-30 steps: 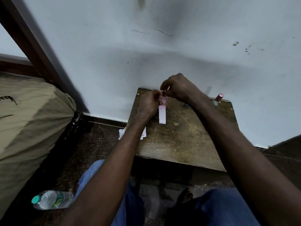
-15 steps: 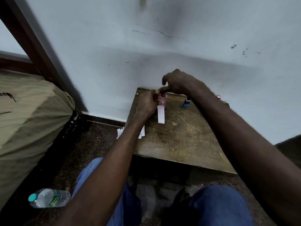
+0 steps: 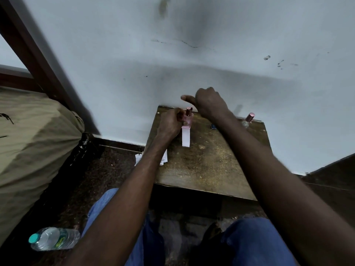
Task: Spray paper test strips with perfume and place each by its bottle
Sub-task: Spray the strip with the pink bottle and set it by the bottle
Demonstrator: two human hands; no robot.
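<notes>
Now my left hand (image 3: 170, 125) is gripping the bottle (image 3: 187, 120), a paper strip (image 3: 186, 138) lying just beside it. My right hand (image 3: 210, 104) is hovering above the bottle, curled and empty.

The right hand (image 3: 209, 104) has lifted off the pink bottle (image 3: 187, 118), baring its cap (image 3: 189, 111).
</notes>
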